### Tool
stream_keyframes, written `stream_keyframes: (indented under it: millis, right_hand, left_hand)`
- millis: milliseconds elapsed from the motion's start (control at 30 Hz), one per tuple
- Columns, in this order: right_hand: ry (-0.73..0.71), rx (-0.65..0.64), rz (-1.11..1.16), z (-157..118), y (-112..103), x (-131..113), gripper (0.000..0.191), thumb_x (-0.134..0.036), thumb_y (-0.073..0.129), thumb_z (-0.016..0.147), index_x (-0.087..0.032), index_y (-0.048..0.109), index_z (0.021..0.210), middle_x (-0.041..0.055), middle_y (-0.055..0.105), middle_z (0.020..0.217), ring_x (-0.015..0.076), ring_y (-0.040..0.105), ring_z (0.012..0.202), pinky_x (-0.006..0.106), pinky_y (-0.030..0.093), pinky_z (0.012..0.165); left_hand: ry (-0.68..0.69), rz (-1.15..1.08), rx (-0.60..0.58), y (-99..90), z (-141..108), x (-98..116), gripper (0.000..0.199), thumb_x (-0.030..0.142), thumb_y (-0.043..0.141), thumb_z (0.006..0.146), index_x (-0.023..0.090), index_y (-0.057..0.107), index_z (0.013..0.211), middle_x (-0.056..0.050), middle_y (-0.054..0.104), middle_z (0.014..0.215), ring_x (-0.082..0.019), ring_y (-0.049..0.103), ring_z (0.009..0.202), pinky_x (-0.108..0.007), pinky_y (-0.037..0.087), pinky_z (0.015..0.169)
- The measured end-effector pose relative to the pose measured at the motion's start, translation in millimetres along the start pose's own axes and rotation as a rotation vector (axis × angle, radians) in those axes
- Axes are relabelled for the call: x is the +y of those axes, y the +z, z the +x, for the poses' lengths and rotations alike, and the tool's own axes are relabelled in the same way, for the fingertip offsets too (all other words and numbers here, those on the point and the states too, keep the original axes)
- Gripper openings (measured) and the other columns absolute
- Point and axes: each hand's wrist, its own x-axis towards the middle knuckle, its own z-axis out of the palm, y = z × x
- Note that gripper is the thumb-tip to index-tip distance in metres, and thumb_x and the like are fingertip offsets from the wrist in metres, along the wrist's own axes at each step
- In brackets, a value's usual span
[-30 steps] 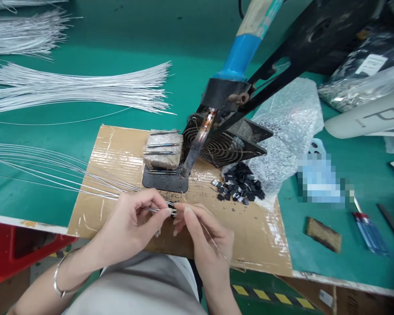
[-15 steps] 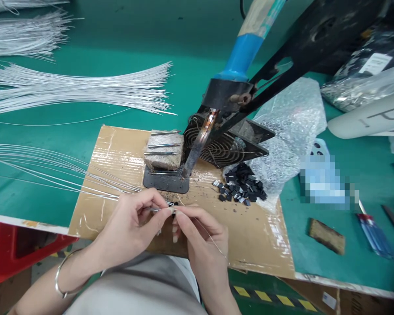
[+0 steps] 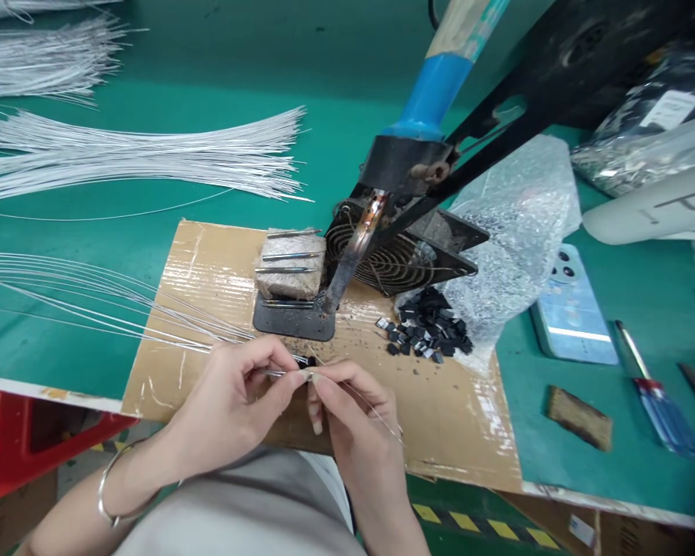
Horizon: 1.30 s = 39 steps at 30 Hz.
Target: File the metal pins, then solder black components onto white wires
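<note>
My left hand [image 3: 237, 409] is closed around a bunch of thin white wires [image 3: 177, 328], whose near ends lie in its fingers above the cardboard. Touching its fingertips, my right hand [image 3: 359, 417] pinches something tiny at the wire ends, mostly hidden by the fingers. A thin, bare, silvery strand [image 3: 382, 419] runs across the right hand's fingers; it looks like solder wire. Small black parts [image 3: 308, 361] show just behind the fingertips. Beyond the hands, a soldering iron [image 3: 354, 251] with a blue collar points down, clamped in a black stand.
On the cardboard sheet [image 3: 452, 432] sit a greyish block [image 3: 293, 287] bearing metal rods, a round-grilled fan [image 3: 397, 259] and a pile of black pieces [image 3: 432, 324]. Wire bundles [image 3: 150, 158] lie behind left. Rightward are bubble wrap [image 3: 515, 201], a phone [image 3: 576, 309] and a screwdriver [image 3: 660, 401].
The view has shifted slightly. Both hands stay together at the wire ends, with the right fingertips moved only a little.
</note>
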Motion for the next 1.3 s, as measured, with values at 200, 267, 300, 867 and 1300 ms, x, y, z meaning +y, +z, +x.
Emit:
stream_keyframes:
  millis: [200, 267, 300, 867, 1300]
  right_hand:
    - [0.073, -0.033, 0.014, 5.0, 0.0, -8.7, 0.023, -0.043, 0.091, 0.073, -0.022, 0.081, 0.070, -0.0014, 0.065, 0.057, 0.0073, 0.054, 0.048, 0.016, 0.042, 0.043]
    - [0.079, -0.035, 0.018, 5.3, 0.1, -9.0, 0.023, -0.043, 0.091, 0.073, -0.022, 0.081, 0.071, -0.0013, 0.064, 0.056, 0.0077, 0.053, 0.048, 0.017, 0.042, 0.042]
    - [0.081, -0.036, 0.022, 5.0, 0.1, -8.5, 0.023, -0.043, 0.090, 0.074, -0.022, 0.082, 0.072, -0.0012, 0.065, 0.057, 0.0079, 0.054, 0.048, 0.017, 0.042, 0.043]
    - [0.047, 0.015, 0.099, 3.8, 7.7, -1.5, 0.020, -0.041, 0.089, 0.075, -0.023, 0.082, 0.074, -0.0020, 0.063, 0.054, 0.0073, 0.052, 0.046, 0.017, 0.045, 0.044]
    - [0.046, 0.061, 0.103, 4.2, 10.6, -1.2, 0.020, -0.043, 0.090, 0.074, -0.024, 0.083, 0.076, -0.0008, 0.066, 0.059, 0.0088, 0.054, 0.049, 0.020, 0.047, 0.047]
  left_hand:
    - [0.036, -0.002, -0.020, -1.9, 1.5, 3.2, 0.023, 0.028, 0.060, 0.097, 0.017, 0.067, 0.078, 0.002, 0.059, 0.065, -0.010, 0.042, 0.057, -0.023, 0.030, 0.051]
    - [0.036, -0.010, -0.015, -1.9, 1.7, 3.1, 0.023, 0.027, 0.061, 0.097, 0.017, 0.067, 0.077, 0.002, 0.059, 0.064, -0.010, 0.042, 0.057, -0.023, 0.030, 0.050]
    - [0.037, -0.011, -0.009, -1.6, 1.7, 2.9, 0.023, 0.027, 0.061, 0.097, 0.017, 0.067, 0.077, 0.002, 0.059, 0.064, -0.010, 0.041, 0.056, -0.023, 0.030, 0.050]
    - [0.120, 0.081, 0.131, 7.7, -1.0, -2.7, 0.022, 0.025, 0.061, 0.098, 0.018, 0.068, 0.079, 0.003, 0.059, 0.061, -0.010, 0.041, 0.053, -0.024, 0.029, 0.049]
    - [0.103, 0.014, 0.172, 14.2, -0.4, -8.8, 0.022, 0.029, 0.059, 0.100, 0.018, 0.065, 0.081, 0.002, 0.060, 0.060, -0.010, 0.043, 0.051, -0.025, 0.031, 0.047]
